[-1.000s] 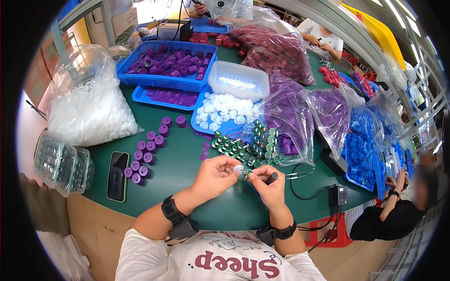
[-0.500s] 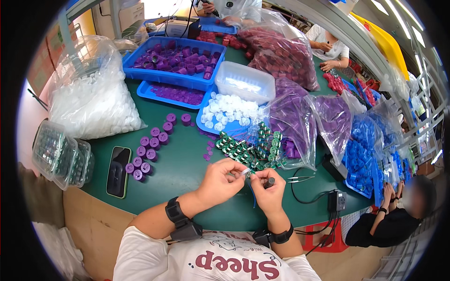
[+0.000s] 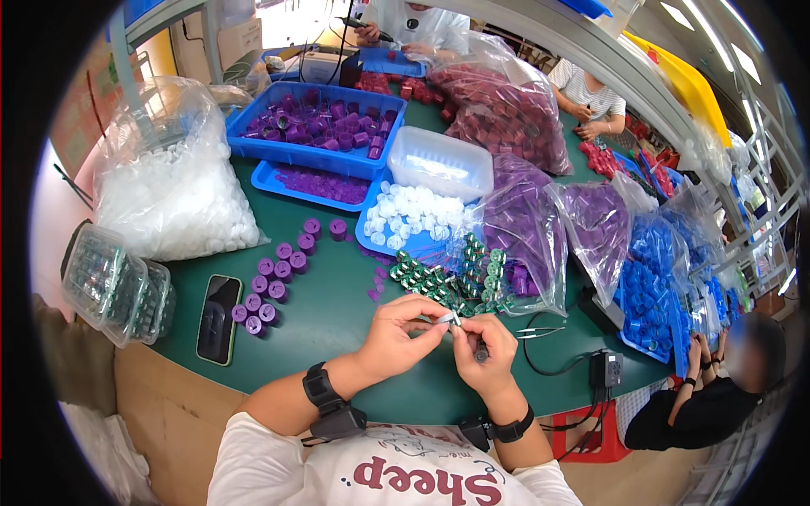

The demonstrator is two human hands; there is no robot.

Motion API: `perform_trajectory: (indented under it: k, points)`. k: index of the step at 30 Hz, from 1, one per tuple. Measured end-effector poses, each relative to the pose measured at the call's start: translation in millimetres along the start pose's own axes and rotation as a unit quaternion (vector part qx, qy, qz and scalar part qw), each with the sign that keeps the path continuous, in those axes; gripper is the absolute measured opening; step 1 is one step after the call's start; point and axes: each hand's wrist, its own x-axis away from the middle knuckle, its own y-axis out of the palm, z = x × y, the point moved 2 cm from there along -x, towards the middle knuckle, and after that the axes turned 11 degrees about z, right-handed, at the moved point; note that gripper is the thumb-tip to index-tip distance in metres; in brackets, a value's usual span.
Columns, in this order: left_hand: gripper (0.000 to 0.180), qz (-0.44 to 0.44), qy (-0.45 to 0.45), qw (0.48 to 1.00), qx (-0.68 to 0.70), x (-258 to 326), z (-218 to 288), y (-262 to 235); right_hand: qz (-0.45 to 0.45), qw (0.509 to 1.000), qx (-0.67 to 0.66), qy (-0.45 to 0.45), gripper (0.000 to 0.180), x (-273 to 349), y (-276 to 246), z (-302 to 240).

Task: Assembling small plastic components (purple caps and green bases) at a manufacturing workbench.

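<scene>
My left hand (image 3: 398, 337) pinches a small translucent white piece (image 3: 444, 319) between thumb and forefinger. Meeting it at the fingertips, my right hand (image 3: 489, 358) grips a small green circuit board (image 3: 456, 318), mostly covered by the fingers. A dark tool handle (image 3: 482, 353) is also tucked in the right hand; the rest of that tool is hidden. Just beyond both hands lies a pile of green circuit boards (image 3: 430, 280). Behind it, white round caps (image 3: 413, 211) fill a blue tray. Tweezers (image 3: 540, 331) rest to the right of my right hand.
Rows of purple caps (image 3: 283, 268) and a phone (image 3: 218, 320) lie left. A bag of white parts (image 3: 181, 202), a bin of purple caps (image 3: 316, 118) and bags of purple parts (image 3: 527, 228) surround the work area. A power adapter (image 3: 606, 368) sits right. Co-workers sit around.
Both hands stay together, with the fingers shifted slightly around the small parts. A blue strand hanging below my right hand no longer shows. The whole view has moved a little.
</scene>
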Motion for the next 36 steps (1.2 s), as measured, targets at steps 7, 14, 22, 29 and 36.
perform_trajectory:
  k: [7,14,22,29,36]
  points:
    - [0.025,0.006,0.357,0.912,-0.203,-1,25,0,-0.112,0.658,-0.533,0.520,0.013,10,0,21]
    - [0.051,-0.176,0.381,0.835,-0.355,-14,66,-16,-0.089,0.587,-0.612,0.523,0.009,16,-11,31]
    - [0.030,-0.166,0.185,0.669,-0.701,-112,31,-128,-0.096,0.634,-0.620,0.452,0.008,19,-17,31]
    - [0.034,-0.126,0.191,0.743,-0.629,-111,39,-117,-0.073,0.654,-0.589,0.468,0.004,23,-28,30]
    - [0.031,-0.090,-0.146,0.984,-0.049,-26,34,-24,-0.078,0.803,-0.411,0.425,0.010,19,-15,17]
